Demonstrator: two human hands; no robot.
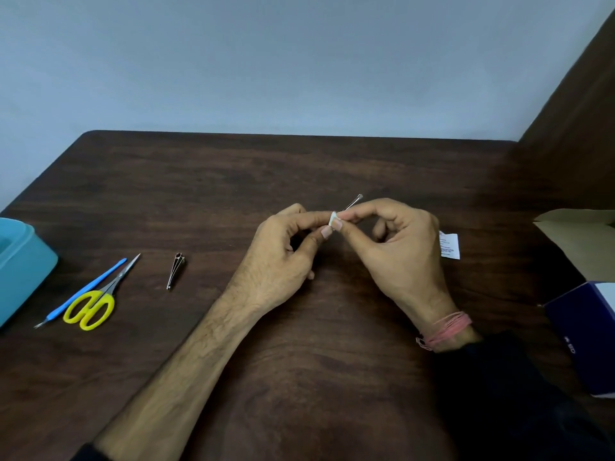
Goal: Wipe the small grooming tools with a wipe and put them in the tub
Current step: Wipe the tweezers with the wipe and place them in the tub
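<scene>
L to R on the dark wood table (299, 168): 1 teal tub (23, 261) at far-left edge, partly cut off. Just R of it, 1 blue-handled cuticle tool (87, 289) lying beside 1 pair of yellow-handled scissors (96, 302), the two touching or nearly so. Then 1 nail clipper (175, 270), apart from them. Centre: left hand (283, 257) & right hand (399, 247) meet above the table; thumb + forefinger of each pinch 1 small white wipe (333, 218) wrapped round 1 thin metal tool (353, 203), whose tip sticks out toward the far side. Other fingers loosely curled. Pink thread band (446, 329) on right wrist. Behind right hand, 1 white printed packet (450, 246). Far R: 1 brown cardboard flap (579, 241), 1 dark blue box (585, 337).
</scene>
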